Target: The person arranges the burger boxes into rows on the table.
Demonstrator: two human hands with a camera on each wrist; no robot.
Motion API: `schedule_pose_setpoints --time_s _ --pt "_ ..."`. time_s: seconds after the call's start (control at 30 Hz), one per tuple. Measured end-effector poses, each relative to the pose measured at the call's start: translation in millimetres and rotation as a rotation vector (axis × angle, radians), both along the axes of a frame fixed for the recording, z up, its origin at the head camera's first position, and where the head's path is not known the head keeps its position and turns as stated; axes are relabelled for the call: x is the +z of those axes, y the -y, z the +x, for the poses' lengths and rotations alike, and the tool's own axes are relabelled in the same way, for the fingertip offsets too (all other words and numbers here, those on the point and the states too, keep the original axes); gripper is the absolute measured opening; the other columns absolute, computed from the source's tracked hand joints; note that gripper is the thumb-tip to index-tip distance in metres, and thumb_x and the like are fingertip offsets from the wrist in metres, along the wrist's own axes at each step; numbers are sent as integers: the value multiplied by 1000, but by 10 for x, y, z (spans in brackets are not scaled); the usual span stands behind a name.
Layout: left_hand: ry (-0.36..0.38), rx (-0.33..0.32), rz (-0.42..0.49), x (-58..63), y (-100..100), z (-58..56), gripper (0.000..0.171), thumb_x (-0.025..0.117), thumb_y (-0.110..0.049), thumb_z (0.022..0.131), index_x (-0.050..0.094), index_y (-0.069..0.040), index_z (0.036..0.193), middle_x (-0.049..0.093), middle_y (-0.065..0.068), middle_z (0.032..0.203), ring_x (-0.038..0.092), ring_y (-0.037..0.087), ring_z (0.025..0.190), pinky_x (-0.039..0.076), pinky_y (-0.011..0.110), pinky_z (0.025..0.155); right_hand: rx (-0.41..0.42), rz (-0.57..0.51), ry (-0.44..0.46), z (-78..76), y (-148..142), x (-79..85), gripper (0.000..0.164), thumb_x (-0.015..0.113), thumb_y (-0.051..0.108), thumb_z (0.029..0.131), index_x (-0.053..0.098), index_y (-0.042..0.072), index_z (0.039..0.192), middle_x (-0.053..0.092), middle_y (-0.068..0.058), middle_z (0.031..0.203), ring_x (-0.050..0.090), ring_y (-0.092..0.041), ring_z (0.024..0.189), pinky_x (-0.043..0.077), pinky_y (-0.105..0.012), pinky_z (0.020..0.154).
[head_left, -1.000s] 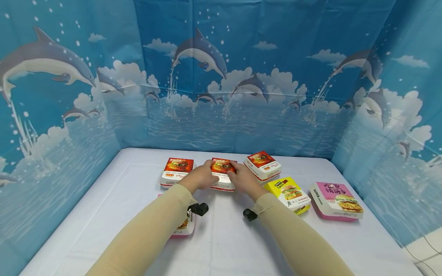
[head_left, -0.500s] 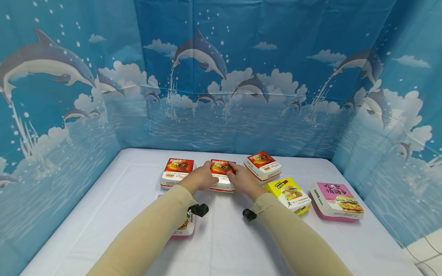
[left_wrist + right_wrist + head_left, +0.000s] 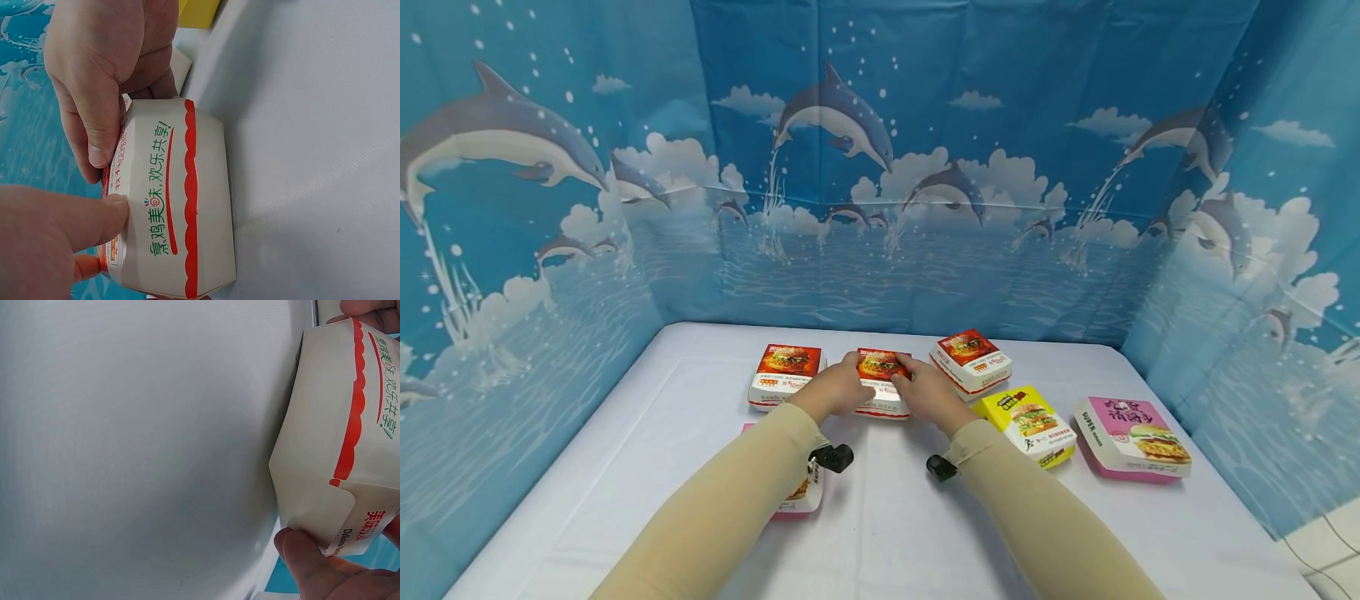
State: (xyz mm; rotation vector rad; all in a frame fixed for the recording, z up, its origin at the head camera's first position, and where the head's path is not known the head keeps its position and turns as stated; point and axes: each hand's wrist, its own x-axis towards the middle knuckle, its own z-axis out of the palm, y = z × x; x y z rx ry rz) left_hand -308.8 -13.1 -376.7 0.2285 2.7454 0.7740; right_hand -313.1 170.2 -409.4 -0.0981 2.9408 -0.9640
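Left fingers [image 3: 852, 364], right fingers [image 3: 913, 367] gripping middle red-topped box [image 3: 883, 390] by edges, wide tablecloth [image 3: 880, 517] nearer

Bright, diffuse light reaches my fingers [image 3: 78, 147]; beside them, a soft-edged shadow greys the white tablecloth [image 3: 325, 137].

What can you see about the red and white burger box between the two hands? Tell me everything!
The box looks like folded cardboard: white, with a burger picture on its red top, a wavy red band, and green and red writing. It's closed and upright, apparently resting near the far edge of the white table. The left hand and right hand grip its opposite sides.
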Motion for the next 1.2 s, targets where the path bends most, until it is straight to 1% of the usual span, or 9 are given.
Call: schedule_pose_setpoints --time_s 0.23,0.37,0.43,0.6,0.7,0.8,0.9,1.03,1.2 --pt "-9 0 -19 16 -3 14 83 67 -40 101 24 -12 167 54 20 156 62 30 127 49 51 110 -16 -15 2 18 4 2 59 57 38 109 41 23 163 45 -11 166 43 -34 153 38 -56 122" --pt "-8 0 -24 19 -9 18 83 66 -41 102 24 -12 167 54 20 157 62 31 128 49 51 109 -24 -21 9 36 -2 3 60 57 39 108 41 24 163 46 -12 165 43 -33 153 39 -56 122" --pt "-9 -2 -30 17 -14 18 83 66 -41 102 23 -12 167 53 20 157 62 31 130 49 51 110 -19 -7 18 52 -9 3 62 58 41 108 40 24 164 46 -13 165 44 -33 153 39 -56 122" --pt "-5 1 -32 13 -19 32 83 66 -41 102 23 -13 168 53 20 157 62 30 126 50 50 108 19 55 63 100 -20 -1 75 61 47 105 30 22 168 45 -15 165 47 -35 149 39 -57 121" --pt "-2 6 -30 13 -16 39 82 65 -41 103 23 -13 168 55 20 155 64 29 119 51 49 104 37 72 90 118 -19 -9 80 61 49 105 23 22 170 42 -14 167 47 -35 149 39 -58 121" --pt "-1 8 -38 12 -21 44 82 65 -42 103 23 -13 168 57 20 154 65 28 115 52 48 101 39 74 106 124 -16 -13 80 60 49 105 22 23 170 40 -13 169 46 -35 150 37 -58 122" --pt "2 5 -49 1 -30 49 83 64 -42 104 21 -11 168 57 20 153 66 28 116 53 48 100 40 82 114 129 -15 -16 79 59 49 106 22 23 170 39 -13 169 46 -36 150 37 -58 123" --pt "-3 -2 -63 -8 -42 51 84 63 -42 104 19 -10 168 57 20 153 67 29 120 53 49 103 33 88 126 142 -14 -14 78 58 50 106 21 25 170 38 -13 170 47 -37 149 37 -58 122" --pt "-7 3 -62 -7 -47 52 84 64 -42 104 20 -10 168 59 20 151 67 28 117 54 48 101 22 84 138 147 -7 -1 78 59 50 105 21 26 170 38 -13 170 48 -37 147 38 -58 121"
